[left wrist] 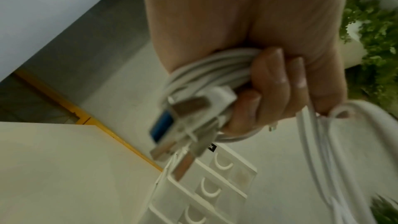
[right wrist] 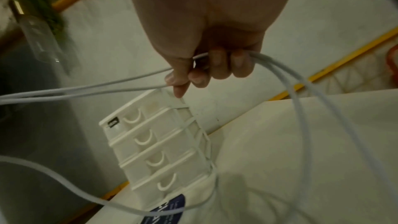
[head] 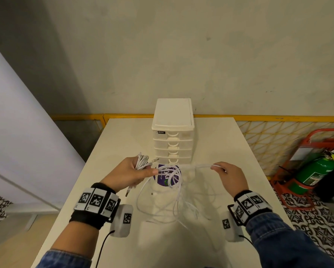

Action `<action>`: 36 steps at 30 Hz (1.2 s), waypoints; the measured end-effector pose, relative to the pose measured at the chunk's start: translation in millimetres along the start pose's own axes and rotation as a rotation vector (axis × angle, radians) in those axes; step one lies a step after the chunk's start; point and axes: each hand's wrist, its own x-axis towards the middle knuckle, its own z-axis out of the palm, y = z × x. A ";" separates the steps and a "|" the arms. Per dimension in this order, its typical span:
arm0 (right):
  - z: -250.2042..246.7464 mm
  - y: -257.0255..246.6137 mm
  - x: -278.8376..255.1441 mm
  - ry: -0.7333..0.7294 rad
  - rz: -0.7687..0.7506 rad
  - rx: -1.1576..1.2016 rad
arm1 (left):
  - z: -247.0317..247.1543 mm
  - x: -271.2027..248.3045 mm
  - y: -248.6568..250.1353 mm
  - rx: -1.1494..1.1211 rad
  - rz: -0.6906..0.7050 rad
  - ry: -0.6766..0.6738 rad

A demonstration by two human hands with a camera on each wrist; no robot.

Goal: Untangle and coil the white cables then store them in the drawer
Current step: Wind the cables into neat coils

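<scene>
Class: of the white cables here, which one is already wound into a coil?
The coiled cable gripped in the left hand; the other cables trail loose and tangled over the table.

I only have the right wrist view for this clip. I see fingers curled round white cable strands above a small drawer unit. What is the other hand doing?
Observer: The left hand grips a coiled bundle of white cable, with USB plugs sticking out of it.
Operator: Is any cable left loose?
Observer: Yes, a tangle of loose cable lies on the white table between the hands, partly over a purple label.
Operator: Anything on top of the drawer unit?
Observer: No, the head view shows the drawer unit with a plain flat lid, and its drawers look closed.
</scene>
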 end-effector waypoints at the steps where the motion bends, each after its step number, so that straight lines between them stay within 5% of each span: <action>1: -1.7 4.7 0.0 0.000 0.030 -0.043 | 0.0 -0.1 -0.1 -0.021 0.001 0.036; 8: -4.6 15.7 2.1 -0.092 0.168 -0.230 | 7.9 7.1 5.8 -0.185 -0.006 0.216; 15: 9.3 -65.3 -12.2 0.000 -0.409 0.038 | 33.4 14.7 13.0 -0.298 0.030 0.131; 19: 19.7 -74.9 -8.7 -0.104 -0.431 -0.045 | 36.8 11.5 18.8 -0.283 0.077 0.090; 23: 18.1 -80.8 -21.5 0.216 -0.405 0.129 | 37.2 10.8 15.1 -0.282 0.072 0.153; 27: 23.3 -99.7 -38.7 0.004 -0.517 0.267 | 44.3 12.2 13.4 -0.251 0.102 0.169; 32: 39.4 -114.1 -46.6 -0.208 -0.359 0.349 | 52.5 13.5 20.1 -0.202 0.137 0.173; 36: 16.2 -101.2 -36.4 -0.069 -0.120 0.664 | 29.3 19.5 6.5 -0.145 0.040 0.403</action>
